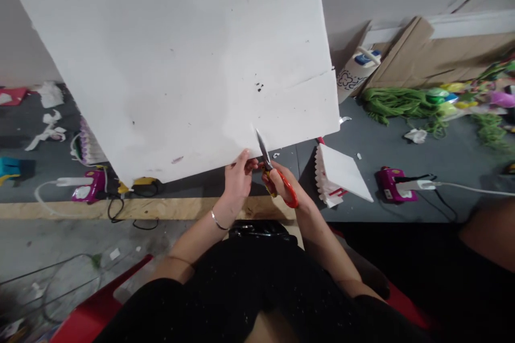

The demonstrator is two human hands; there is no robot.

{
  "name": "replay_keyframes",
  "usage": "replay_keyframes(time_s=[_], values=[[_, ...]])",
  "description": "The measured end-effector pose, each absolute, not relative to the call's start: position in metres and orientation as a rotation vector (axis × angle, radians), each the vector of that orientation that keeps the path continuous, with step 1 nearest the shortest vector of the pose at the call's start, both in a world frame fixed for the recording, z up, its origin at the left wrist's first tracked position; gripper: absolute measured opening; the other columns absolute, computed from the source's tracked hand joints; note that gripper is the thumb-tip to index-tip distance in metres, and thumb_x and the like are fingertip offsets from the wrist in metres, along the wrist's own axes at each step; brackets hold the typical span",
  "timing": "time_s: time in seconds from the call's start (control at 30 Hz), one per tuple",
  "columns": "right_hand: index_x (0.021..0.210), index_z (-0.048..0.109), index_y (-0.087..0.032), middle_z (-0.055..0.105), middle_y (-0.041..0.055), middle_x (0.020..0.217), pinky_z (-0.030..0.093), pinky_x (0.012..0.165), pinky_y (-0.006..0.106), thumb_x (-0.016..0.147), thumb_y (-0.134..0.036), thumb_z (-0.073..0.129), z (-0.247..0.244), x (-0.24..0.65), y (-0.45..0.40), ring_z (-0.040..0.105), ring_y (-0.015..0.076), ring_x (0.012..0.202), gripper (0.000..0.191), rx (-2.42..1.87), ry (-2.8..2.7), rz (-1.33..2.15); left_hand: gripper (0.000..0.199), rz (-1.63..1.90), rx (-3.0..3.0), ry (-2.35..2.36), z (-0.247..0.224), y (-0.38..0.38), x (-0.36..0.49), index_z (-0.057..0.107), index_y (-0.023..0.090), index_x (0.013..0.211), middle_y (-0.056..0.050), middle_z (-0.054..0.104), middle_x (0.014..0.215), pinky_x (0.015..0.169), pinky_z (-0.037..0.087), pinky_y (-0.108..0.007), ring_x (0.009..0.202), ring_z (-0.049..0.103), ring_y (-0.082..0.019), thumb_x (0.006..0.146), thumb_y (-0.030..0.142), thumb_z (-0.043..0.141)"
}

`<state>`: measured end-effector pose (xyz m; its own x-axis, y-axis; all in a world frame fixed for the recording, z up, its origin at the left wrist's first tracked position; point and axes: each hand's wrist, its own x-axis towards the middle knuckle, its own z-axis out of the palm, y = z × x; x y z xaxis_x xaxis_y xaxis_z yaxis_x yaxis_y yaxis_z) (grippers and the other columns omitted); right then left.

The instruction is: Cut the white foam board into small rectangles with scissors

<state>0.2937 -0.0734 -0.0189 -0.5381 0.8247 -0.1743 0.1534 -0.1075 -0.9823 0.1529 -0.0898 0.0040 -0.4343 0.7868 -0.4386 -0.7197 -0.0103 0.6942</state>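
white sheet: large, left to centre, above the grey counter. left hand: i have it partly curled, thumb at the sheet's near edge. red-handled scissors: blade over that edge. right hand: closed around the handles. white-topped piece: on the counter.

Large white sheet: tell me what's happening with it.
The person's right hand holds orange-handled scissors, with a blade over the near edge of the white sheet. The left hand, thumb on top, grips that edge just beside them. Whether a cut has begun is unclear.
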Motion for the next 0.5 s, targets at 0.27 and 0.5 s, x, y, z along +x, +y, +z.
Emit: replay_keyframes(time_s=[0.27,0.5], values=[[0.093,0.060,-0.025,0.061,-0.0005,0.068,0.047,0.064,0.032,0.087,-0.090,0.055,-0.008,0.288,-0.067,0.059,0.0183,0.064,0.065,-1.194,-1.800,1.363,0.026,1.706,0.156,1.108,0.003,-0.095,0.162,0.075,0.020,0.067,0.001,0.071,0.061,0.057,0.052,-0.026,0.055,0.065,-0.011,0.072,0.028,0.099],[0.073,0.051,-0.027,0.054,0.0000,0.057,0.050,0.062,0.035,0.083,-0.098,0.045,-0.008,0.277,-0.058,0.056,0.0188,0.058,0.072,-1.251,-1.685,1.451,0.028,1.722,0.172,1.102,-0.005,-0.094,0.164,0.075,0.019,0.068,0.001,0.073,0.064,0.065,0.057,-0.029,0.057,0.066,-0.012,0.071,0.028,0.101]])
